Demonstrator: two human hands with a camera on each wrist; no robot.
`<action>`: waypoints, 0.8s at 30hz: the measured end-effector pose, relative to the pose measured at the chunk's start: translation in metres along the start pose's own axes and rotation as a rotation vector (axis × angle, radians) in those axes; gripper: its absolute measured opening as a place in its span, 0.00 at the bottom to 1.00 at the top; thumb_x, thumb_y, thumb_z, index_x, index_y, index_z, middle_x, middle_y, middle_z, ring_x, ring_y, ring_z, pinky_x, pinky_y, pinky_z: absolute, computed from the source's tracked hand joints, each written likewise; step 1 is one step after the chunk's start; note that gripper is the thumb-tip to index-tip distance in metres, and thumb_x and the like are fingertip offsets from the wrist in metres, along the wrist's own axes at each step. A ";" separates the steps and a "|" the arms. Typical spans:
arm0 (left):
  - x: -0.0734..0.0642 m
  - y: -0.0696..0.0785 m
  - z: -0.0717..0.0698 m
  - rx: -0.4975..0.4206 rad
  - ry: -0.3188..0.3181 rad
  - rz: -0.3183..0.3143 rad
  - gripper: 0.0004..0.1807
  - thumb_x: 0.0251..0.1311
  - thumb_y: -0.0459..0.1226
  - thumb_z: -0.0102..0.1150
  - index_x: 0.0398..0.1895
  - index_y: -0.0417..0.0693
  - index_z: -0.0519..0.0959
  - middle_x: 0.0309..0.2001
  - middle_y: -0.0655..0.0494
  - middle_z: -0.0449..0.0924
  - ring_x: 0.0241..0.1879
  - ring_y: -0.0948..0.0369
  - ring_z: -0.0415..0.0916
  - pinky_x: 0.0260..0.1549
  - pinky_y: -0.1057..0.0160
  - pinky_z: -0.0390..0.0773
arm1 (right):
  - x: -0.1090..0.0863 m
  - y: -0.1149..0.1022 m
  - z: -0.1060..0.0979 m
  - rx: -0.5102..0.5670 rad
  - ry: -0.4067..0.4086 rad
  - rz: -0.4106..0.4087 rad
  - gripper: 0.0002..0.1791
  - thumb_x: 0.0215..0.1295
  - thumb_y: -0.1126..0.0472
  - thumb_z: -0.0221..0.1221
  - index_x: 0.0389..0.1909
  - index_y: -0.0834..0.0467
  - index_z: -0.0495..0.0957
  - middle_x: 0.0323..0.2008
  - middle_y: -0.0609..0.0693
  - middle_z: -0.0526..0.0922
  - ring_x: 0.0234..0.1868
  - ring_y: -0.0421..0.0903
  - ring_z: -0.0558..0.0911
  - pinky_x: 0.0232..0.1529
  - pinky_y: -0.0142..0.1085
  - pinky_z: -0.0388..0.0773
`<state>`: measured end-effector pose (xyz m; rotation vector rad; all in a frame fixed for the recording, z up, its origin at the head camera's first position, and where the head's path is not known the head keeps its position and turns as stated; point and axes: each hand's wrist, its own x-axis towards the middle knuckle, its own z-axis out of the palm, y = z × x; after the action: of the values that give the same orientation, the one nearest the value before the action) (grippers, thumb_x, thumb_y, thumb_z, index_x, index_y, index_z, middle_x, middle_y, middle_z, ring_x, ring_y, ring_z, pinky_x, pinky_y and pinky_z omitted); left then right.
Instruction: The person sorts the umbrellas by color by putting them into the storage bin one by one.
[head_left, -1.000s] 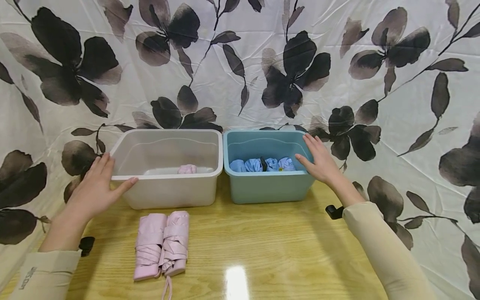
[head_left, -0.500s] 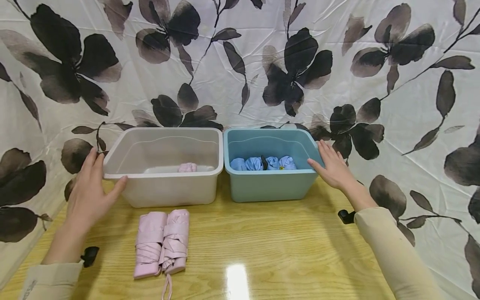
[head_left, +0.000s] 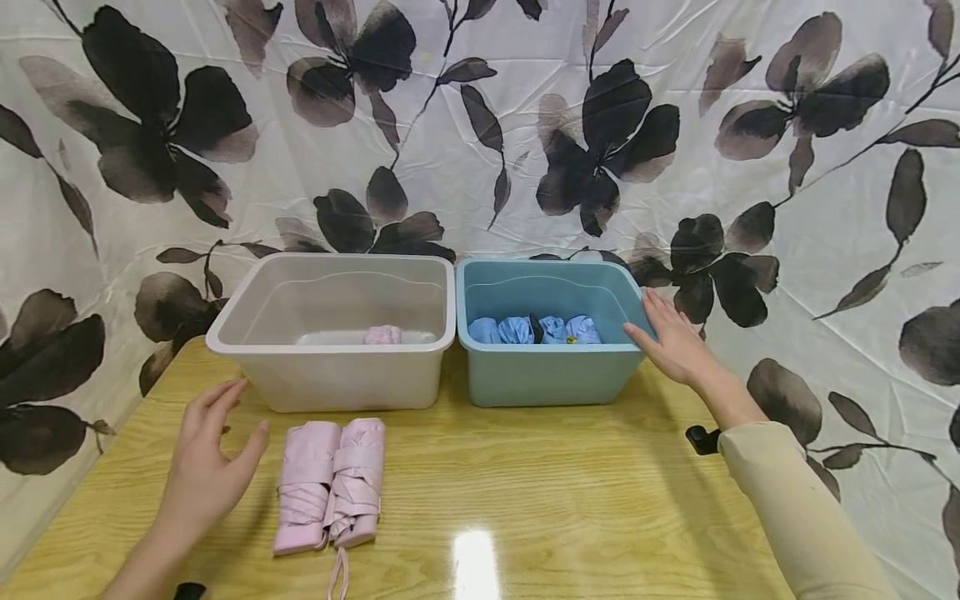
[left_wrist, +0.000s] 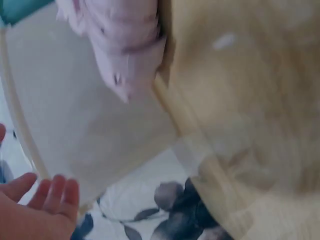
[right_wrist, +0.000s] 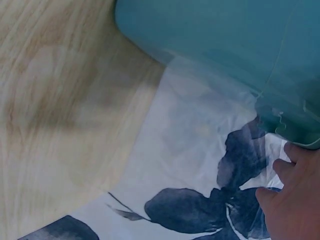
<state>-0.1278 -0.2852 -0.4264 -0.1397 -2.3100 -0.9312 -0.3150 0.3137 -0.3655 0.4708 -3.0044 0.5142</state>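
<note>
Left fingers have come off the pale bin.

Head view: from above the worktop, facing forward and down, set back enough to frame grey tub, blue tub and the patterned curtain behind. Left wrist view: close and tilted, on the grey tub and part of a pink umbrella; right wrist view: close and tilted, on the blue tub's side. Worktop and curtain common to all three.
</note>
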 end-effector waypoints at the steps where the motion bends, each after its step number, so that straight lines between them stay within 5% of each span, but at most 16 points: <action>1: -0.002 0.000 0.002 0.010 -0.043 -0.011 0.35 0.62 0.30 0.67 0.73 0.34 0.70 0.69 0.36 0.66 0.58 0.54 0.67 0.47 0.76 0.62 | 0.000 0.000 0.000 0.003 0.001 0.000 0.48 0.81 0.34 0.39 0.84 0.63 0.38 0.84 0.59 0.35 0.83 0.65 0.38 0.78 0.66 0.36; 7: -0.015 -0.001 0.014 0.069 -0.265 -0.055 0.38 0.62 0.37 0.71 0.73 0.33 0.68 0.69 0.34 0.64 0.57 0.41 0.71 0.49 0.54 0.76 | -0.001 0.001 0.001 0.010 0.008 0.003 0.48 0.81 0.34 0.40 0.84 0.63 0.38 0.84 0.60 0.36 0.83 0.66 0.39 0.78 0.67 0.37; 11: -0.022 -0.002 0.022 0.092 -0.359 -0.063 0.42 0.59 0.43 0.75 0.72 0.33 0.68 0.68 0.32 0.64 0.62 0.36 0.67 0.54 0.28 0.72 | -0.001 0.001 0.001 0.013 0.008 0.001 0.47 0.81 0.35 0.40 0.83 0.64 0.39 0.84 0.60 0.36 0.82 0.67 0.40 0.77 0.68 0.37; 19: -0.022 -0.003 0.033 0.187 -0.531 -0.101 0.53 0.55 0.57 0.75 0.76 0.36 0.65 0.72 0.32 0.58 0.62 0.33 0.62 0.51 0.28 0.72 | -0.001 0.003 0.001 0.024 0.018 -0.005 0.47 0.82 0.35 0.40 0.83 0.65 0.40 0.84 0.61 0.37 0.83 0.66 0.40 0.78 0.66 0.38; 24: -0.021 -0.008 0.035 0.192 -0.586 -0.124 0.54 0.54 0.58 0.75 0.77 0.38 0.65 0.72 0.32 0.56 0.59 0.30 0.64 0.47 0.30 0.74 | 0.000 0.003 0.001 0.037 0.024 -0.029 0.47 0.82 0.37 0.41 0.83 0.66 0.40 0.84 0.63 0.39 0.83 0.66 0.41 0.78 0.65 0.39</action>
<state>-0.1322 -0.2652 -0.4629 -0.2117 -2.9648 -0.7928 -0.3155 0.3159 -0.3671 0.5062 -2.9650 0.5704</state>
